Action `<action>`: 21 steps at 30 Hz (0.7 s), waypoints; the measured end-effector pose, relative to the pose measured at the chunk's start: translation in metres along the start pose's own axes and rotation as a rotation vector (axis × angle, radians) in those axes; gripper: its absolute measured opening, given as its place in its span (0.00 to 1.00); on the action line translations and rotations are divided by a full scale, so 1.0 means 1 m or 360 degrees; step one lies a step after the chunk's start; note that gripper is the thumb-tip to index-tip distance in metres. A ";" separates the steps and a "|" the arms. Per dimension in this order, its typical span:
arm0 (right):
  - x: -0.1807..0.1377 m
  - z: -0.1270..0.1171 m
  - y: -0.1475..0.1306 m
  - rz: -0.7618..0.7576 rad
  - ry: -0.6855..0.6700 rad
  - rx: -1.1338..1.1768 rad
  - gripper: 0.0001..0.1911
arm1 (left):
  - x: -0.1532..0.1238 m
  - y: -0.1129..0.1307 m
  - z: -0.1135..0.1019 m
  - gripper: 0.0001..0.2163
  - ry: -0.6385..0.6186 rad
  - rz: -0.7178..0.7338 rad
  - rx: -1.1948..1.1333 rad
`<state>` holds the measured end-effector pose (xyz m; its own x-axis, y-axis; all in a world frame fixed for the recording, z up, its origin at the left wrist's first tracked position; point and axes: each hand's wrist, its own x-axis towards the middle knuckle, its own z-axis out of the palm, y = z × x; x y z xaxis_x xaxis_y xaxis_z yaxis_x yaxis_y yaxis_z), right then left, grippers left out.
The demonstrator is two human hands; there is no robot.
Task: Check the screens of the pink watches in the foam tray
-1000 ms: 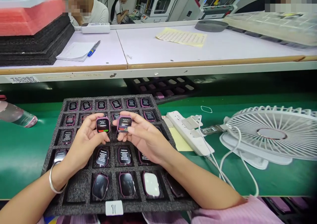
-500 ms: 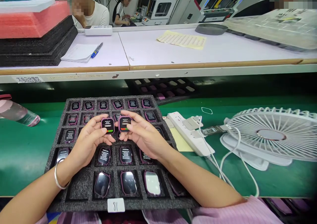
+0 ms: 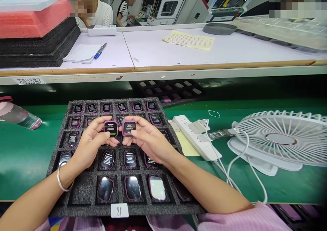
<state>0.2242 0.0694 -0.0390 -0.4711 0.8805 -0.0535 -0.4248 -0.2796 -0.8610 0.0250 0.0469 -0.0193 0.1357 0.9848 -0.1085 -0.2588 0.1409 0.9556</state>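
My left hand (image 3: 95, 138) grips a purple-cased smartwatch (image 3: 110, 126), its thumb at the lower part of the lit screen, where a green bar shows. Close beside it, my right hand (image 3: 145, 135) pinches a second purple smartwatch (image 3: 129, 125), the thumb on its screen over a reddish bar. Both watches are held above a black foam tray (image 3: 81, 192) whose compartments hold several more smartwatches. Most of those in the far rows show white text; the near row has dark screens and one pale one (image 3: 157, 187). A white label (image 3: 119, 210) marked 81 is on the tray's front edge.
A white power strip (image 3: 195, 137) with cables and a white fan (image 3: 281, 139) stand to the right on the green table. A bottle (image 3: 19, 115) lies at the left. Behind runs a white shelf (image 3: 148, 54) with a foam stack (image 3: 33, 33). People sit beyond.
The left watch's bar has turned from red and green to green alone; the right one's now shows only a dim reddish part. Both hands stay nearly in place.
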 end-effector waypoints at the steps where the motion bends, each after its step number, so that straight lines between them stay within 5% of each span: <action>1: 0.000 0.000 0.000 0.0005 0.0005 0.0005 0.20 | 0.000 0.000 0.000 0.19 0.0005 0.0009 0.0011; 21: 0.000 0.004 0.000 -0.0062 -0.0045 -0.0054 0.25 | -0.001 0.002 0.002 0.20 -0.0026 0.0041 0.0058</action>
<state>0.2214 0.0677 -0.0373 -0.4766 0.8791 -0.0061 -0.4166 -0.2319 -0.8790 0.0261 0.0456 -0.0165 0.1450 0.9862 -0.0798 -0.2272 0.1117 0.9674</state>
